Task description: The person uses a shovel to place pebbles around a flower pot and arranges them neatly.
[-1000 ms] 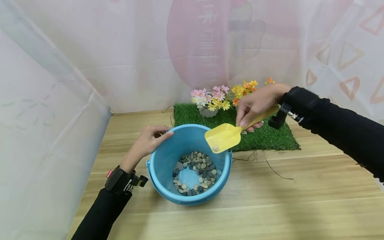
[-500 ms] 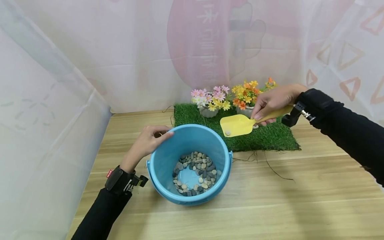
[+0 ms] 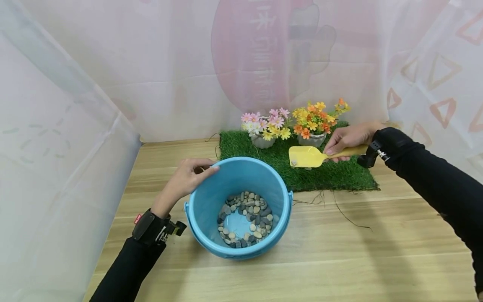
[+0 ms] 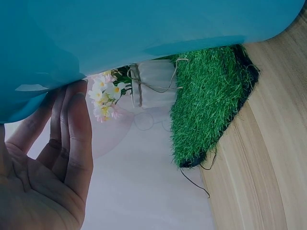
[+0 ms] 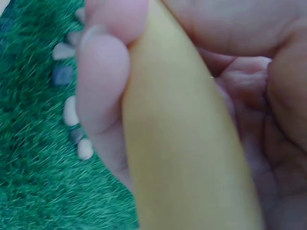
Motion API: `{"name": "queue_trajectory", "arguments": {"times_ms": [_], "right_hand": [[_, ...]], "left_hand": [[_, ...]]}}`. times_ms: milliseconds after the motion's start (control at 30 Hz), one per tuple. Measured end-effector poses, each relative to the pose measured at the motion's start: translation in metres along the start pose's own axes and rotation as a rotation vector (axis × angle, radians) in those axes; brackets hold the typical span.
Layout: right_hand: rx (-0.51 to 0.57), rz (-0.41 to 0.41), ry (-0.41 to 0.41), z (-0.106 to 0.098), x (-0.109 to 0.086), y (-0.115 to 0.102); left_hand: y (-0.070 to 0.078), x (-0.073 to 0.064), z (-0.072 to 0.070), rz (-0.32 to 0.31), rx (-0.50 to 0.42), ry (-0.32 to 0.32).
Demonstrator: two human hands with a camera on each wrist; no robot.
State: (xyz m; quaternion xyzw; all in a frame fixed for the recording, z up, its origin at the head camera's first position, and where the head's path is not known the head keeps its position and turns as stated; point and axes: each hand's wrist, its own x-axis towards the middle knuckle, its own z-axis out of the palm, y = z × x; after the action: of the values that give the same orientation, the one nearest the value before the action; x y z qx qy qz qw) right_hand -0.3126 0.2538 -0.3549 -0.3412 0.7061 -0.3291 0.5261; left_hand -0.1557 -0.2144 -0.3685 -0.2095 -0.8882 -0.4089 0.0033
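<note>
My left hand [image 3: 188, 176] holds the rim of a blue bucket [image 3: 241, 170] on its left side, thumb over the edge and fingers along the outside wall. Grey and pale pebbles [image 3: 260, 216] lie round the bucket's bottom, leaving a bare patch. In my right hand [image 3: 349, 139] is the handle of a yellow toy shovel [image 3: 311, 156], its blade pointing left over the green turf mat [image 3: 339, 178]. One small pebble [image 3: 294, 162] sits near the blade's tip. In the right wrist view, several loose pebbles [image 5: 72, 111] lie on the turf beside my fingers.
Two flower pots stand at the back of the mat: pink and white blooms [image 3: 263, 142] on the left, orange and yellow ones [image 3: 312, 139] on the right. Loose threads [image 3: 349, 218] trail over the wooden table [image 3: 358, 260]. A printed cloth [image 3: 170, 75] hangs behind.
My right hand has carried the shovel from above the bucket's right rim to the right, over the turf, and lowered it. My left hand and the bucket stay in place.
</note>
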Motion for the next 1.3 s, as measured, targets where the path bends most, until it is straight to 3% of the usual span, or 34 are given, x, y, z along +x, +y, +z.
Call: {"name": "queue_trajectory", "arguments": {"times_ms": [233, 500, 733, 1067, 1300], "right_hand": [[0.035, 0.05, 0.04, 0.001, 0.011, 0.025], [0.022, 0.136, 0.063, -0.001, 0.022, 0.035], [0.002, 0.204, 0.081, -0.001, 0.028, 0.034], [-0.093, 0.226, 0.077, -0.002, 0.027, 0.019], [-0.057, 0.23, 0.097, 0.003, 0.026, 0.021]], "left_hand": [[-0.001, 0.0, 0.0, -0.003, -0.001, 0.001], [0.0, 0.0, 0.0, -0.005, 0.007, 0.009], [0.0, 0.0, 0.0, -0.003, 0.001, 0.001], [0.0, -0.001, 0.0, -0.016, -0.015, 0.004], [0.0, 0.0, 0.0, -0.017, 0.0, 0.002]]}}
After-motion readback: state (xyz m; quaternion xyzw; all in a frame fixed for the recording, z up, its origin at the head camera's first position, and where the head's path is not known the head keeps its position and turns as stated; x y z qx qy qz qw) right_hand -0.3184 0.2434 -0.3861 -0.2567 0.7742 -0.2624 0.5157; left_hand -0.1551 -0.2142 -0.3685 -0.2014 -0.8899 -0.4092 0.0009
